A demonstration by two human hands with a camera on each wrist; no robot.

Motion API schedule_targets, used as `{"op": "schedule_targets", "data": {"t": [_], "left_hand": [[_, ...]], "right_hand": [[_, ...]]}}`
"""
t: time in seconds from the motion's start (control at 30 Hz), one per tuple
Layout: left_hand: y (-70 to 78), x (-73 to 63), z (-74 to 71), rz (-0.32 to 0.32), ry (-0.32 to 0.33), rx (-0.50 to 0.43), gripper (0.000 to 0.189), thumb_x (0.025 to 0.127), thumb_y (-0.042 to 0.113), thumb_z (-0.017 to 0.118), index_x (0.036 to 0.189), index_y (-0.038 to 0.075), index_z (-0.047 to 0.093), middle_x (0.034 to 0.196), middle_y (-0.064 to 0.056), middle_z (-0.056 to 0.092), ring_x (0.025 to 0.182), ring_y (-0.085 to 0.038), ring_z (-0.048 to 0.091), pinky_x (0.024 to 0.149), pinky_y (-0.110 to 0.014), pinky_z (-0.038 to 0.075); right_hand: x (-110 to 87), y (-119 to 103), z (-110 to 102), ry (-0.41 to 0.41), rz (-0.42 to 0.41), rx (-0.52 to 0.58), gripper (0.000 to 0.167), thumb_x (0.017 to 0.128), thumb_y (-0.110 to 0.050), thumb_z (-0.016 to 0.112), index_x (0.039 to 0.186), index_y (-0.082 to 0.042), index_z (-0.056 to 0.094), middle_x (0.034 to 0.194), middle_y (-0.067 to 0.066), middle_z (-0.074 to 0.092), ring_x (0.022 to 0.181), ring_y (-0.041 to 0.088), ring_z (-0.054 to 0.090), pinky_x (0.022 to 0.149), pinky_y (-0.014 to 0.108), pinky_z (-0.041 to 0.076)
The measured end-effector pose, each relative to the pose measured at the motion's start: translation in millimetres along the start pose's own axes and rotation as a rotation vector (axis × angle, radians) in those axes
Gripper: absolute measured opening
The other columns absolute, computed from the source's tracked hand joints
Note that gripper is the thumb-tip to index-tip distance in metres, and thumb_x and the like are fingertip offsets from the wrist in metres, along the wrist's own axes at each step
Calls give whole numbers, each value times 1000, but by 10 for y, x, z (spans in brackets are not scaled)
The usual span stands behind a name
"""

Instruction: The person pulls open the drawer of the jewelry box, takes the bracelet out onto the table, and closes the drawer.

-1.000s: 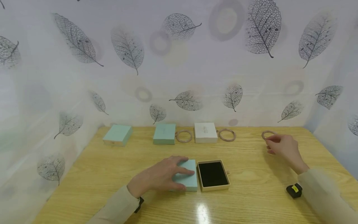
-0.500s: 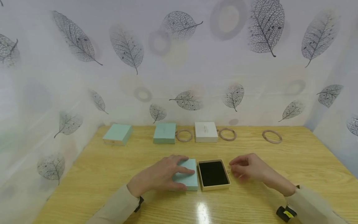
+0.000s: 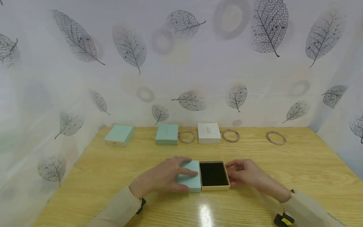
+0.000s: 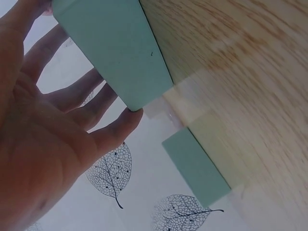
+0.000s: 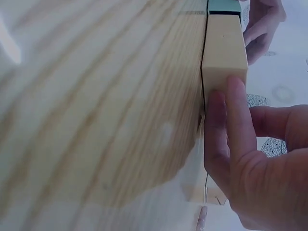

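One open tan tray with a black inlay, lying flat on the near half of the surface, directly right of the teal cover and touching or all but touching. Nearly square from above, so without a clear long axis; sides running left-right and near-far, roughly in line with those of the cover. By judgement, most depending on that left-right line from tray to cover. Too fine to make out: any overlap between the two. Nearer to the tray, and in contact at the right end, the right hand, fingers loosely bent, fingertips against the end wall, not wrapped round anything. Reaching in from the left, the left hand, spread over the cover, thumb at the near edge, other fingers toward the far edge, index laid across the top, seemingly holding the cover steady, index tip just short of the tray.
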State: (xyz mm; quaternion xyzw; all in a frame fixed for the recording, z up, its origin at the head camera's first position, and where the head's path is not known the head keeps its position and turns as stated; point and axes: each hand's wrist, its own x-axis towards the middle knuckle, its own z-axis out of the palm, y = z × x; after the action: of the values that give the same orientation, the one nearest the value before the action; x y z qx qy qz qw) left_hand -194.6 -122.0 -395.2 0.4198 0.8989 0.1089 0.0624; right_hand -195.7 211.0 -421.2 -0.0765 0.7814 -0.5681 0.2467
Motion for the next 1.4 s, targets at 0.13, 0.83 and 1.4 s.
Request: {"op": "schedule_targets", "data": {"t": [0.13,0.83,1.4], "left_hand": [[-2,4,3,-2,-1,-4,51,91,50,74,139,35,64,157,-11,48,144,-30,48,116,-51,44],[6,13,-25,-2,-10,-8,51,90,49,75,138,35,65,157,-10,48,143,-30,49,114,-52,45],[12,19,-14,-17,-30,-15,51,90,48,75,138,36,64,159,-9,46,144,-30,47,117,-52,43]], "right_hand": [[7,-3,45,14,-2,8,41,100,-2,58,137,14,49,105,14,70,89,18,71,74,32,64],[-84,-94,216,69,-19,38,41,96,7,56,135,17,48,94,12,65,82,18,69,74,30,64],[-64,-98,236,73,-37,75,42,98,5,56,137,16,49,96,12,63,83,17,69,76,31,64]]}}
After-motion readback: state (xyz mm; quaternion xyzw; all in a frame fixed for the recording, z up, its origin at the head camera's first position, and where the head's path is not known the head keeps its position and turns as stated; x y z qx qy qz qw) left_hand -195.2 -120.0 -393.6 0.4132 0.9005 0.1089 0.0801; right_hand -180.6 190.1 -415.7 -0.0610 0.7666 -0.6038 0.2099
